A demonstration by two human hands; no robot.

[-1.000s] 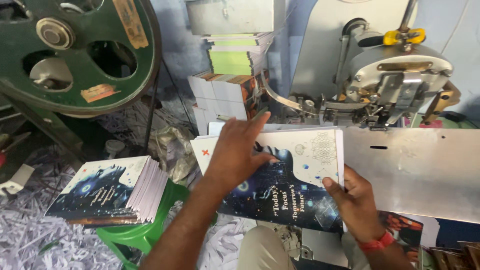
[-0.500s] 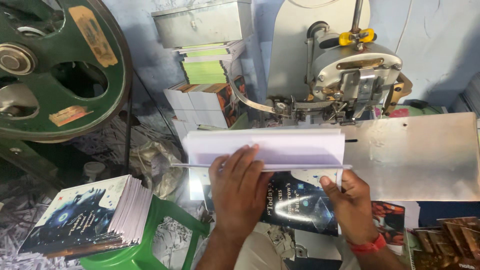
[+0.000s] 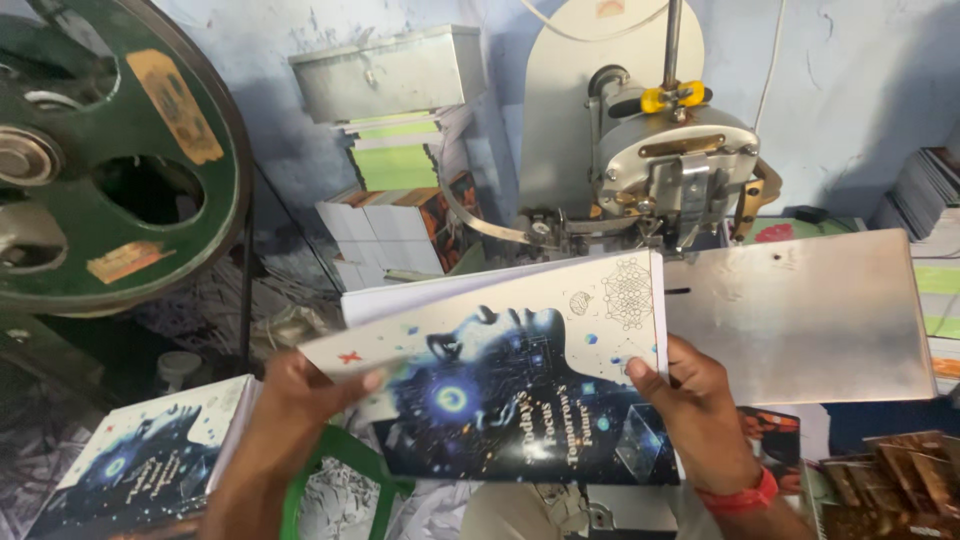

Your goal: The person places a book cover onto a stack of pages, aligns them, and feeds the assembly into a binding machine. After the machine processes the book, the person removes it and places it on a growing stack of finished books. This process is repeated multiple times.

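Booklet [image 3: 510,390] with a dark blue cover showing a glowing face profile sits between both hands, held up just in front of the stitching machine [image 3: 665,170]. Fingers [image 3: 375,378] of the left hand [image 3: 300,405] are clenched on its lower left corner, where the white part of the cover curls upward. The right hand [image 3: 700,410] grasps the lower right edge, thumb on the cover, with a red band [image 3: 740,495] round the wrist. White pages fan open a little along the booklet's top edge.

Just behind the booklet a flat metal plate [image 3: 810,320] juts out from the machine to the right. Left of the left hand, a stack of the same booklets [image 3: 150,465] rests on a green plastic stool [image 3: 320,480]. Further back stand piles of printed sheets [image 3: 395,215], some green, some with orange covers, and a grey metal box [image 3: 385,75] sits on top of them; what is inside the box cannot be seen. A large green flywheel [image 3: 110,160] fills the upper left. At the lower right corner lies a pile of brownish printed covers [image 3: 900,480], and more stacked sheets [image 3: 925,195] lean by the blue wall.
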